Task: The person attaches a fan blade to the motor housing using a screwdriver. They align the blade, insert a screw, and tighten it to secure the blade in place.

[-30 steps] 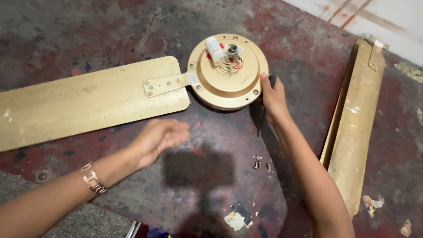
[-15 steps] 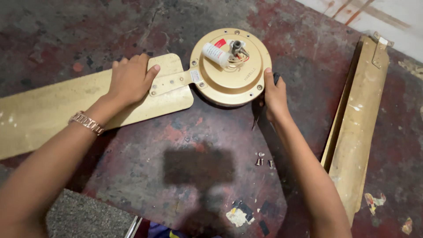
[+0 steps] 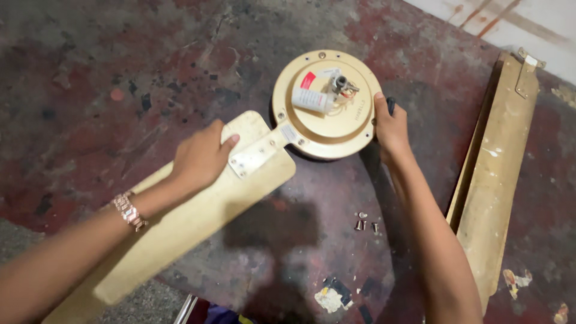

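Left hand [image 3: 201, 157] flat on fan blade [image 3: 180, 222]; right hand [image 3: 390, 129] grasping motor housing [image 3: 327, 129], red-white label atop

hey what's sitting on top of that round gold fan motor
On the fan motor top lie a white cylinder with a red label, a grey metal shaft stub and thin wires. The right hand covers part of its rim; the floor under it is hidden.

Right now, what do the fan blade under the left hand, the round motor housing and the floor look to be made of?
Fan blade: probably painted sheet metal, matte gold-beige, thin and flat with a riveted bracket. Motor housing: likely metal, same gold paint, slight sheen, screw heads on its rim. Floor: looks like concrete, worn red coating flaking to grey.
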